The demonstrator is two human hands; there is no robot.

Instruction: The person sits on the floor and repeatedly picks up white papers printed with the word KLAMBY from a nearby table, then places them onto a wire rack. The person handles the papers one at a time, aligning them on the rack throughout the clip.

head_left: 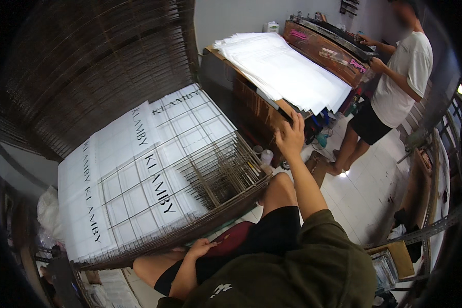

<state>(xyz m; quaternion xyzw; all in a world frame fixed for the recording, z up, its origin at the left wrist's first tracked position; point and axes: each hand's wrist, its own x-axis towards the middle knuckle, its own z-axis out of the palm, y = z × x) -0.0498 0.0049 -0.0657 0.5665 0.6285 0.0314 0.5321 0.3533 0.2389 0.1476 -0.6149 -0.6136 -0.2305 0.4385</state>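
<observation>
My right hand [291,134] reaches out beside the front corner of a wooden table, its fingers apart and holding nothing I can see. Just beyond it lies a wide stack of white sheets [287,64], fanned unevenly at the near edge. Low over my lap, my left hand [203,248] has its fingers loosely extended, with nothing visible in them. To my left, white printed sheets [123,154] with black lettering lie on a wire drying rack [220,169]. Wires of the rack cross over several of these sheets.
Raised rack tiers [102,61] lean up at the far left. A co-worker [403,77] in a white shirt stands at a wooden workbench [318,49] at the back right. A clear plastic cup [266,157] stands at the rack's corner. Metal shelving [421,233] edges the right side.
</observation>
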